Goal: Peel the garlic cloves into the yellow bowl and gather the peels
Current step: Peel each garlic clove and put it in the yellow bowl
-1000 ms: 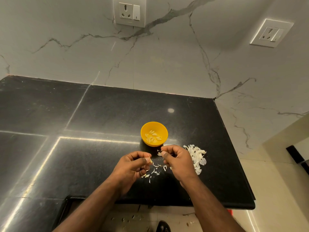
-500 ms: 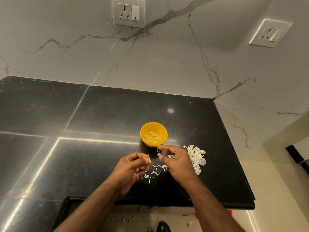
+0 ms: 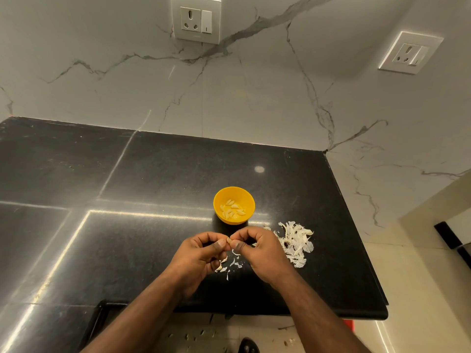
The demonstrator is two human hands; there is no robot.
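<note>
Both hands are up over the black counter (image 3: 153, 174), fingers curled in. The left hand (image 3: 201, 253) and the right hand (image 3: 257, 250) meet at the fingertips, pinching one small garlic clove (image 3: 229, 240) between them — thumbs working at its skin. The yellow bowl (image 3: 234, 205) sits just beyond the knuckles, with a scatter of peeled cloves (image 3: 232, 210) already in it.

What could go wrong? The clove is tiny and likely slick once bare; a hard squeeze could shoot it out of the pinch, and the counter's near edge lies right under the wrists, so it may well end up on the floor (image 3: 204, 335), where bits already lie. The peels are light, too — a careless sweep of the forearm would probably scatter them.

Around the work: a heap of peels (image 3: 295, 240) lies to the right of the right hand, on the counter, and a few loose flakes (image 3: 229, 266) lie beneath and between the hands, apart from that heap. Those will need gathering. Two wall sockets (image 3: 195, 20) sit on the marble behind, well clear. Nothing stands between the hands and the bowl.
</note>
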